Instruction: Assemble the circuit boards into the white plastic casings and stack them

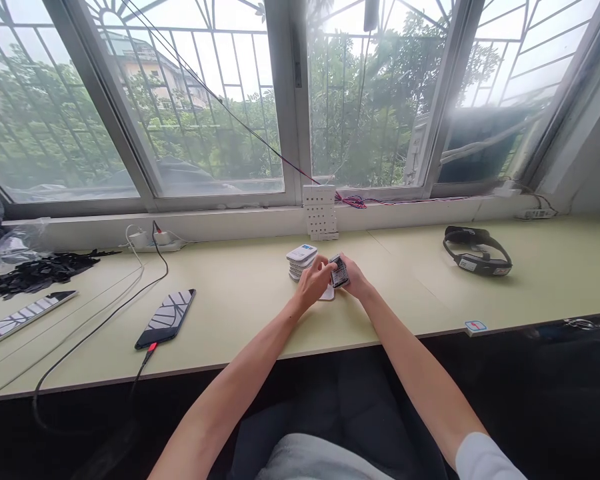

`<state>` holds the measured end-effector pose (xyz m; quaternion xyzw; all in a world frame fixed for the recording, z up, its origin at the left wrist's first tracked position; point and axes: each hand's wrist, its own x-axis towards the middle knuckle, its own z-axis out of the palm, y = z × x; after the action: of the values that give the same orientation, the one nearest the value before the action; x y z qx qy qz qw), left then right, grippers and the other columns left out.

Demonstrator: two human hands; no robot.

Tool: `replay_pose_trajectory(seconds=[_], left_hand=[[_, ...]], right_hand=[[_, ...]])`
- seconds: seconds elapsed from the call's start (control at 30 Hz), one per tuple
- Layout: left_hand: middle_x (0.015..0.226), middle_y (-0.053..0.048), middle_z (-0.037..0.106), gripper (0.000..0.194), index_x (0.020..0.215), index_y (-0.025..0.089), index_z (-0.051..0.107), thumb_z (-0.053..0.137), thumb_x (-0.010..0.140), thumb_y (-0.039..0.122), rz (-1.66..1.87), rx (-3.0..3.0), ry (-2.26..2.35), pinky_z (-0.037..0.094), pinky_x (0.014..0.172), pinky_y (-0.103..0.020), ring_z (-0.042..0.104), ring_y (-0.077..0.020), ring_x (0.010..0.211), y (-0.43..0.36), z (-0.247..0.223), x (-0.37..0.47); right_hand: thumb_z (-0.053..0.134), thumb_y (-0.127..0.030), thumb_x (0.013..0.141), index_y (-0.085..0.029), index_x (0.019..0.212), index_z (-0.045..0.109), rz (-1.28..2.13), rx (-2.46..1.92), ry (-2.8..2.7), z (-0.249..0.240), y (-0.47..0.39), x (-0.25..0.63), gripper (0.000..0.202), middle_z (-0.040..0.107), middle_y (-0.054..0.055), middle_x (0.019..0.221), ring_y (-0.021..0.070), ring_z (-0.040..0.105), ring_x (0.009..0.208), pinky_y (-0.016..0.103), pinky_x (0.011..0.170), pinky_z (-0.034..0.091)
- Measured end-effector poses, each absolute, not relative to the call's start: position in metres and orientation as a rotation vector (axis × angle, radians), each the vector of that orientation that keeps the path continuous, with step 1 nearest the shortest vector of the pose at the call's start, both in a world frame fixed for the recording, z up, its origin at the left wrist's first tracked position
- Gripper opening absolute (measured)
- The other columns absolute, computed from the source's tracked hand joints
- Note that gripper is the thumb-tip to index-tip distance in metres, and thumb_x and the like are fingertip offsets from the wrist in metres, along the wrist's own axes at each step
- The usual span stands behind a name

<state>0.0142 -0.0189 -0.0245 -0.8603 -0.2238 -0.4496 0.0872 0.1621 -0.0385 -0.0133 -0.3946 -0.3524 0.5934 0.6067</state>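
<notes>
My right hand (pixel 353 275) grasps a dark printed block (pixel 339 274); my left hand (pixel 311 280) meets it, grip unclear. White stack (pixel 301 254) just beside, on the surface (pixel 240 287).

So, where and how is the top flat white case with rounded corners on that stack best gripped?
Probably by its front and back edges, coming from above and the left. The white case lies flat on the stack of pale, flat pieces, so its rim offers the hold; its left end is exposed, while the bare left hand crowds the right.
</notes>
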Motion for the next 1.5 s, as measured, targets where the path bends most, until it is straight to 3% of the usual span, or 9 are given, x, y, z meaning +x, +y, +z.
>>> replay_pose_trajectory(seconds=[0.27, 0.53, 0.77, 0.93, 1.1, 1.23, 1.5], left_hand=[[0.096, -0.003, 0.055, 0.014, 0.104, 0.023, 0.054, 0.049, 0.093, 0.016, -1.338, -2.671, -0.762, 0.043, 0.064, -0.024, 0.056, -0.014, 0.074, -0.018, -0.024, 0.018], [0.092, -0.003, 0.051, 0.02, 0.095, 0.022, 0.048, 0.048, 0.083, 0.007, -1.292, -2.725, -0.688, 0.041, 0.062, -0.025, 0.051, -0.015, 0.07, -0.017, -0.024, 0.021], [0.094, -0.004, 0.052, 0.029, 0.101, 0.023, 0.052, 0.047, 0.08, 0.004, -1.152, -2.728, -0.708, 0.038, 0.059, -0.025, 0.051, -0.0153, 0.069, -0.024, -0.026, 0.026], [0.094, -0.004, 0.054, 0.031, 0.103, 0.022, 0.057, 0.046, 0.08, 0.005, -0.973, -2.783, -0.731, 0.036, 0.057, -0.026, 0.052, -0.0144, 0.065, -0.026, -0.03, 0.032], [0.093, -0.003, 0.056, 0.037, 0.105, 0.023, 0.06, 0.048, 0.076, 0.004, -0.842, -2.855, -0.759, 0.037, 0.059, -0.026, 0.054, -0.0149, 0.067, -0.028, -0.033, 0.037], [0.092, -0.003, 0.058, 0.038, 0.102, 0.023, 0.062, 0.05, 0.073, 0.002, -0.796, -2.895, -0.835, 0.039, 0.062, -0.026, 0.057, -0.0162, 0.071, -0.028, -0.034, 0.037], [0.09, -0.004, 0.062, 0.025, 0.098, 0.022, 0.063, 0.058, 0.076, 0.01, -0.841, -2.926, -1.01, 0.04, 0.064, -0.027, 0.059, -0.0181, 0.076, -0.03, -0.032, 0.036]], right_hand=[[0.06, -0.048, 0.089, -0.021, 0.083, 0.054, 1.418, -0.903, -0.799, -0.012, -0.042, 0.163, 0.028, 0.061, -0.001, 0.065, 0.0144, 0.058, 0.053, 0.025, 0.049, 0.047], [0.067, -0.052, 0.083, -0.021, 0.078, 0.052, 1.337, -0.895, -0.82, -0.008, -0.047, 0.164, 0.034, 0.056, -0.004, 0.061, 0.0117, 0.054, 0.051, 0.022, 0.046, 0.042], [0.052, -0.036, 0.092, -0.022, 0.082, 0.051, 1.118, -1.031, -0.478, -0.009, -0.041, 0.18, 0.018, 0.06, -0.002, 0.063, 0.0126, 0.058, 0.052, 0.023, 0.049, 0.048], [0.052, -0.02, 0.081, -0.025, 0.081, 0.053, 0.819, -1.296, -0.489, -0.022, -0.033, 0.194, 0.005, 0.065, -0.001, 0.067, 0.0142, 0.06, 0.051, 0.025, 0.049, 0.047], [0.059, -0.017, 0.071, -0.025, 0.07, 0.058, 0.542, -1.619, -0.64, -0.03, -0.032, 0.2, 0.007, 0.069, 0.005, 0.075, 0.0184, 0.064, 0.068, 0.026, 0.055, 0.047], [0.068, -0.021, 0.066, -0.022, 0.075, 0.062, 0.453, -1.673, -0.705, -0.031, -0.033, 0.202, 0.01, 0.071, 0.007, 0.082, 0.0218, 0.067, 0.084, 0.026, 0.068, 0.049], [0.07, -0.028, 0.072, -0.019, 0.092, 0.069, 0.286, -1.685, -0.876, -0.038, -0.044, 0.199, 0.021, 0.075, 0.013, 0.097, 0.0259, 0.068, 0.099, 0.03, 0.083, 0.051]])
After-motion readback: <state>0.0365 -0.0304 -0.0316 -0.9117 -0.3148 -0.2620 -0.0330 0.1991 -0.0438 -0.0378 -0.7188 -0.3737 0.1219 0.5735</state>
